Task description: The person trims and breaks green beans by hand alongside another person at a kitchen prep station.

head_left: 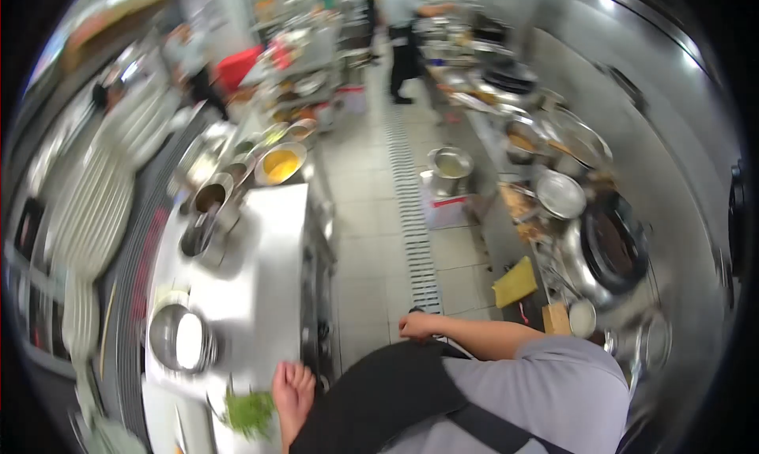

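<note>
My left hand (pixel 294 387) is curled into a loose fist beside the counter's near end, with nothing visible in it. Close to its left lies a bunch of green herbs (pixel 247 413) on the white surface. My right hand (pixel 417 325) is closed in front of my black apron (pixel 379 399), above the aisle floor. A small dark patch shows at its edge, but the inside of the fist is hidden. Stacked metal bowls (pixel 178 339) stand on the counter beyond the herbs.
On the left, a steel counter (pixel 265 232) carries pots and a bowl of yellow food (pixel 281 164). A floor drain (pixel 411 217) runs along the aisle, with a metal pot (pixel 451 169) beside it. Woks (pixel 613 244) line the right. A person (pixel 402 35) stands ahead; another (pixel 190 62) is at left.
</note>
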Demonstrator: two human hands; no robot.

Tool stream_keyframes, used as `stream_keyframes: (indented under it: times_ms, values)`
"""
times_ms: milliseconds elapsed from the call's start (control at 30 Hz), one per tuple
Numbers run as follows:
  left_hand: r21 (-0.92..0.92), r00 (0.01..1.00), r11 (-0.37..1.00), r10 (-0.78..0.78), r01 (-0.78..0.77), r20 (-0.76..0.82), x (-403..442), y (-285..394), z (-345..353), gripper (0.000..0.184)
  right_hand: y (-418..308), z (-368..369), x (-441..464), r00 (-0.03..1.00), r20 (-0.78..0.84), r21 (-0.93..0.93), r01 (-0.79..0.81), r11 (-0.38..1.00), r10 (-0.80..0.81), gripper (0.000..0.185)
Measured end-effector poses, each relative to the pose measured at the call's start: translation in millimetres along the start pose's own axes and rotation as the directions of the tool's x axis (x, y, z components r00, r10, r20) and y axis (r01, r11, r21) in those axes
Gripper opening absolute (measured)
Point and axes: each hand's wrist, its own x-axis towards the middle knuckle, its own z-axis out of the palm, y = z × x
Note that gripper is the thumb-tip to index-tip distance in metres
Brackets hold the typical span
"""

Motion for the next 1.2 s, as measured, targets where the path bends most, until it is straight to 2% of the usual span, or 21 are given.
stream_keyframes:
  times_ms: [67, 133, 200, 233, 333, 400, 433, 500, 533, 567, 600, 633, 700, 733, 800, 833, 900, 933, 1000, 1133, 1200]
  values:
    - [0.028, 1.0, 1.0, 0.012, -0.012, -0.004, -8.0, 8.6, 1.3, 0.045, -24.4, 1.7, -11.6, 1.0, -0.01, 0.22, -0.025, 0.975, 0.028, 0.033]
    - [0.084, 0.999, 0.996, 0.033, -0.029, -0.04, -23.0, 13.6, 2.2, 0.044, -67.4, 0.8, -22.3, 0.998, -0.049, 0.112, 0.042, 0.993, -0.037, 0.036]
    - [0.111, 0.996, 0.99, 0.084, -0.085, 0.011, -41.3, 13.9, -8.0, 0.042, -79.4, 13.6, 4.3, 0.979, -0.034, 0.201, 0.201, 0.959, -0.199, 0.037]
    - [0.138, 0.994, 0.985, 0.098, -0.103, 0.043, -54.8, 12.2, -13.0, 0.042, -96.7, 22.5, 10.5, 0.973, 0.066, 0.144, 0.211, 0.967, -0.222, 0.037]
    - [0.084, 0.984, 0.982, 0.173, -0.169, -0.043, -94.2, 2.0, -29.5, 0.04, -169.4, 37.2, 10.9, 0.944, 0.117, 0.161, 0.29, 0.943, -0.31, 0.037]
    - [0.074, 0.967, 0.968, 0.245, -0.239, -0.074, -119.2, -4.3, -46.1, 0.039, -214.7, 58.8, 10.7, 0.875, 0.231, -0.006, 0.438, 0.899, -0.425, 0.039]
    - [0.057, 0.954, 0.96, 0.279, -0.275, -0.11, -127.6, -7.4, -51.6, 0.039, -230.3, 70.4, 16.8, 0.865, 0.265, -0.025, 0.447, 0.894, -0.426, 0.039]
    - [0.026, 0.924, 0.938, 0.345, -0.346, -0.166, -138.2, -9.3, -55.9, 0.039, -263.9, 92.9, 28.3, 0.644, 0.39, -0.252, 0.762, 0.596, -0.659, 0.038]
    - [0.066, 0.901, 0.925, 0.38, -0.375, -0.21, -136.0, -6.0, -55.6, 0.039, -281.7, 102.7, 30.9, 0.628, 0.427, -0.259, 0.775, 0.577, -0.651, 0.038]
    - [0.104, 0.876, 0.912, 0.41, -0.396, -0.256, -134.2, -2.5, -56.4, 0.039, -300.7, 112.5, 27.2, 0.576, 0.437, -0.371, 0.815, 0.445, -0.69, 0.036]
    - [0.089, 0.861, 0.904, 0.425, -0.418, -0.278, -133.1, 0.8, -60.4, 0.039, -314.2, 122.1, 27.4, 0.52, 0.452, -0.467, 0.83, 0.305, -0.725, 0.034]
    - [0.097, 0.835, 0.887, 0.458, -0.451, -0.304, -131.5, 5.2, -66.3, 0.039, -323.3, 131.3, 33.9, 0.511, 0.479, -0.457, 0.839, 0.294, -0.714, 0.034]
    - [0.106, 0.803, 0.87, 0.487, -0.482, -0.343, -135.3, 17.2, -78.8, 0.039, -333.1, 147.6, 47.6, 0.638, 0.316, -0.722, 0.642, 0.259, -0.702, 0.025]
    - [0.1, 0.762, 0.852, 0.508, -0.515, -0.401, -138.8, 23.2, -85.1, 0.039, -332.4, 150.6, 53.3, 0.635, 0.33, -0.716, 0.65, 0.253, -0.698, 0.025]
    - [0.106, 0.713, 0.831, 0.527, -0.546, -0.462, -151.4, 28.7, -92.9, 0.039, -333.2, 151.8, 66.9, 0.725, 0.417, -0.775, 0.599, 0.202, -0.548, 0.022]
    - [0.116, 0.697, 0.825, 0.534, -0.553, -0.478, -160.0, 30.9, -95.5, 0.037, -327.3, 151.7, 73.4, 0.72, 0.421, -0.771, 0.605, 0.201, -0.552, 0.022]
    - [0.136, 0.667, 0.817, 0.542, -0.56, -0.51, -175.8, 31.2, -95.9, 0.036, -313.4, 147.5, 80.3, 0.588, 0.324, -0.651, 0.707, 0.277, -0.741, 0.021]
    - [0.145, 0.661, 0.812, 0.551, -0.565, -0.509, -182.4, 28.1, -96.8, 0.036, -313.5, 144.2, 83.8, 0.579, 0.325, -0.648, 0.712, 0.27, -0.748, 0.021]
    - [0.166, 0.651, 0.811, 0.556, -0.561, -0.516, -189.3, 24.9, -101.0, 0.036, -322.7, 137.8, 82.3, 0.568, 0.326, -0.478, 0.789, 0.387, -0.755, 0.02]
    - [0.161, 0.629, 0.835, 0.509, -0.526, -0.588, -178.1, 29.9, -96.0, 0.035, -350.6, 122.4, 70.9, 0.528, 0.336, -0.459, 0.815, 0.354, -0.78, 0.021]
    - [0.175, 0.627, 0.845, 0.499, -0.506, -0.598, -166.2, 38.2, -92.7, 0.032, -364.2, 115.6, 68.6, 0.507, 0.408, -0.459, 0.833, 0.31, -0.759, 0.019]
